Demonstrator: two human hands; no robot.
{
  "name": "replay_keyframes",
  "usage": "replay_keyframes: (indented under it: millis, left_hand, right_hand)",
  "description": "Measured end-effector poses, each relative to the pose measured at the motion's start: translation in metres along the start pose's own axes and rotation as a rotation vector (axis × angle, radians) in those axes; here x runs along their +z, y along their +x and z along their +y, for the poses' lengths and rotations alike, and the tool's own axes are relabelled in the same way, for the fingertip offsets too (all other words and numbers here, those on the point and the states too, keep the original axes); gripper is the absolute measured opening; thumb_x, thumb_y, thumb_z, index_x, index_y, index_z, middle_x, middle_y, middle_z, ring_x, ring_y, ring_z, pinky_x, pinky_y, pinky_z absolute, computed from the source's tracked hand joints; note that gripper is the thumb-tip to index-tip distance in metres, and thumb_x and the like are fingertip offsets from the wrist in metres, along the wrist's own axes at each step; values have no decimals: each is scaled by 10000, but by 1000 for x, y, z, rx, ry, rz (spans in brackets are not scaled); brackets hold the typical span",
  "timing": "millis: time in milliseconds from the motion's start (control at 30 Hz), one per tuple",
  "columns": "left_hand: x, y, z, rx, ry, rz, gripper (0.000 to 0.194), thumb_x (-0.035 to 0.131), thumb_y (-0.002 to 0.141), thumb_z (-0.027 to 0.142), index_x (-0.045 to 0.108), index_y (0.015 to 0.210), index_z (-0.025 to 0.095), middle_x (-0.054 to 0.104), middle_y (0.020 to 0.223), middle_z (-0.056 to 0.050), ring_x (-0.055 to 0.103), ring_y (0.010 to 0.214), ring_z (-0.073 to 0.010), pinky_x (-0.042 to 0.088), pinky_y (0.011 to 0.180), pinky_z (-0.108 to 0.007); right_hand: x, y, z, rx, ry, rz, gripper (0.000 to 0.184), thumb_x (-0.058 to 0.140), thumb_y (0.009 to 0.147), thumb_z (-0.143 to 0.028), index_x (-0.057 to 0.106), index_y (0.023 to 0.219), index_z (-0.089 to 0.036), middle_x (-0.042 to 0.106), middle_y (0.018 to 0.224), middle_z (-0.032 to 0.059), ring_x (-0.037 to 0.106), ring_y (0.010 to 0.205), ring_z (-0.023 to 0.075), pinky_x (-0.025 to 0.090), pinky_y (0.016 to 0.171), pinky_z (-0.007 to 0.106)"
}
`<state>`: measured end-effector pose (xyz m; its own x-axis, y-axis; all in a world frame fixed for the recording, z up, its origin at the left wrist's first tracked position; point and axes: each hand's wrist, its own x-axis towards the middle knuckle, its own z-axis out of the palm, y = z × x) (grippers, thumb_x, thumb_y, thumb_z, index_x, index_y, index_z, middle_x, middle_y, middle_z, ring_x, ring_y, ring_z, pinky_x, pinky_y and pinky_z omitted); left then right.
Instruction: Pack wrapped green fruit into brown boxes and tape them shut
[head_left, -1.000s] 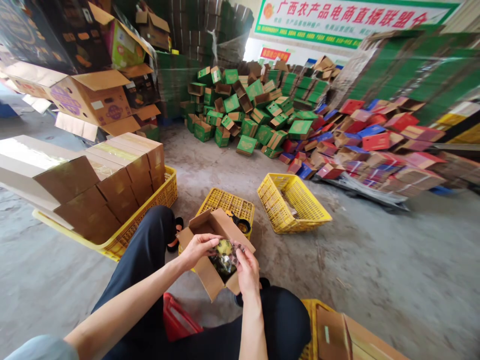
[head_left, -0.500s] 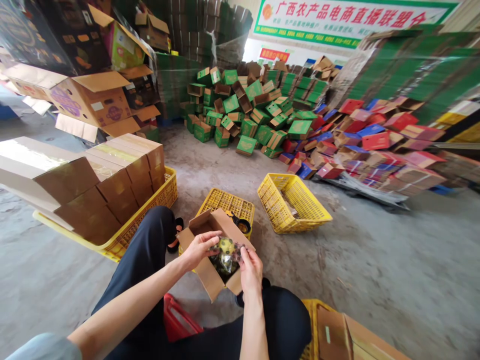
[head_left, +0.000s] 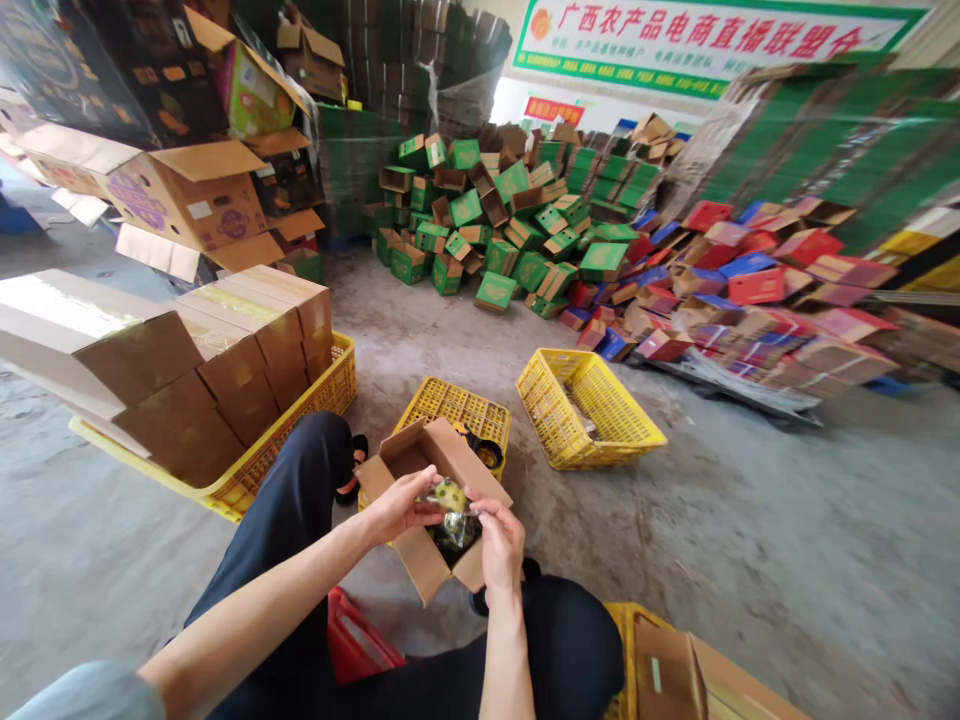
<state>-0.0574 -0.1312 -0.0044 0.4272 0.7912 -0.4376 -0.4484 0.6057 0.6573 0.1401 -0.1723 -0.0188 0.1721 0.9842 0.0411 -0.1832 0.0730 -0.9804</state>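
Note:
Both hands are closed on a clear plastic bag (head_left: 451, 496) with dark spots and something yellow-green showing through it. My left hand (head_left: 405, 505) pinches its left side, and my right hand (head_left: 499, 535) grips its right side. They are over an open cardboard box (head_left: 421, 566) with its flaps spread. Dark, shiny contents lie in the box below the bag, too shaded to name. Under the box is a yellow plastic crate (head_left: 457, 400), apparently upside down. Just behind the box on this crate lies a black and yellow tool (head_left: 489, 452), perhaps a tape dispenser, partly hidden.
Closed cartons (head_left: 247, 340) fill a yellow crate (head_left: 289, 430) on the left. Another yellow crate (head_left: 562, 420) stands right of centre. A red object (head_left: 356, 640) lies between my legs. More cartons (head_left: 667, 670) sit at lower right. Piled green boxes (head_left: 495, 290) spread behind.
My hands have come slightly closer together, and the bag between them looks more bunched. The view has shifted very slightly.

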Motion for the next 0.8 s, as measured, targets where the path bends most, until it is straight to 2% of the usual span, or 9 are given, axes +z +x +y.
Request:
replay_keyframes:
  millis: [100, 167, 233, 367, 433, 500, 600, 700, 800]
  left_hand:
    - [-3, 2, -3, 110, 31, -9, 497, 954, 669, 446, 670, 930, 132, 696, 892, -51, 669, 715, -129, 576, 739, -285]
    - [-5, 1, -3, 158, 30, -11, 492, 963, 656, 431, 678, 920, 131, 688, 877, -43, 644, 695, -113, 556, 712, -265]
    - [-6, 0, -1, 188, 25, -13, 484, 962, 658, 428, 687, 924, 131, 691, 889, -48, 634, 696, -107, 535, 692, -246]
    - [-5, -4, 7, 234, 46, -29, 459, 978, 627, 376, 708, 909, 135, 712, 1099, -96, 656, 798, -126, 516, 718, -235]
    - [-5, -5, 9, 257, 94, -38, 437, 975, 625, 370, 723, 899, 140, 683, 1258, -118, 673, 892, -162, 518, 747, -249]
    - [-5, -5, 8, 285, 162, -47, 426, 962, 640, 377, 747, 920, 141, 662, 1331, -130, 679, 989, -206, 515, 791, -266]
    - [-6, -5, 5, 307, 179, -70, 575, 949, 663, 374, 740, 1157, 166, 694, 1283, -137, 676, 1068, -241, 506, 854, -288]
    - [-8, -4, 1, 269, 98, -67, 802, 952, 662, 379, 624, 1373, 202, 719, 1206, -122, 689, 988, -210, 509, 837, -293]
    - [-10, -4, 0, 216, 108, -18, 709, 953, 655, 430, 681, 1252, 160, 736, 1071, -99, 672, 838, -153, 504, 781, -269]
  right_hand:
    - [2, 0, -1, -34, -1, -58, 111, 690, 768, -280, 796, 786, -250, 778, 1224, 70, 604, 1335, 327, 414, 1161, 476]
    - [5, 1, -2, -42, 51, -46, 182, 689, 760, -282, 822, 881, -255, 738, 1314, 68, 518, 1425, 323, 364, 1206, 486]
    - [8, 3, -3, -16, 116, 15, 299, 703, 769, -329, 826, 1030, -251, 684, 1401, 76, 491, 1448, 325, 362, 1212, 496]
    - [9, 5, -2, 131, 121, 145, 453, 697, 854, -529, 775, 1206, -256, 660, 1434, 93, 564, 1384, 317, 476, 1120, 457]
    - [9, 5, 1, 224, 87, 163, 513, 692, 865, -601, 750, 1251, -268, 688, 1397, 91, 610, 1334, 312, 543, 1034, 418]
    - [9, 4, 4, 288, 76, 158, 565, 750, 827, -601, 728, 1285, -272, 714, 1356, 91, 665, 1258, 317, 592, 941, 393]
    - [8, 3, 4, 301, 108, 161, 636, 862, 733, -523, 724, 1289, -246, 759, 1265, 101, 719, 1157, 325, 615, 874, 389]
    - [9, 2, 1, 267, 155, 197, 642, 896, 694, -468, 734, 1271, -237, 784, 1201, 100, 736, 1116, 317, 611, 882, 394]
    - [10, 1, -4, 243, 141, 194, 639, 881, 721, -450, 714, 1306, -255, 783, 1205, 90, 733, 1124, 294, 597, 901, 378]
